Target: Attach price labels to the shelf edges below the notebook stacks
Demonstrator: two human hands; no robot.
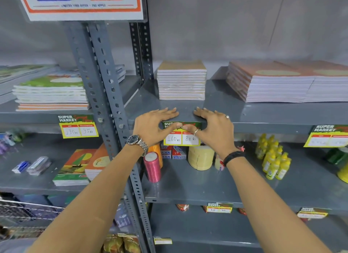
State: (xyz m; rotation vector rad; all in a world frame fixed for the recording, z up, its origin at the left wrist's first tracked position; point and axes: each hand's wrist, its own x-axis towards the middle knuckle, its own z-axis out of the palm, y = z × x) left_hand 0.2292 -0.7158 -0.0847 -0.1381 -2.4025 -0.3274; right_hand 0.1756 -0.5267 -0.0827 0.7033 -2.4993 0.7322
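A yellow and green price label (181,137) marked 160 and 80 hangs on the grey shelf edge (263,127), right below a stack of tan notebooks (182,81). My left hand (152,126) and my right hand (212,128) both press on the label's top. The thumbs meet on its green band and the fingers lie flat over the shelf lip. A taller stack of brown notebooks (286,83) sits further right, above another label (328,136). On the left shelf, a green-covered stack (50,92) has a label (78,126) marked 190 and 95.
A perforated grey upright (105,94) stands just left of my hands. The shelf below holds thread spools (152,167), a tape roll (201,157), small boxes and yellow bottles (274,158). A 50% OFF sign (84,4) hangs above. A wire basket (28,213) is at the lower left.
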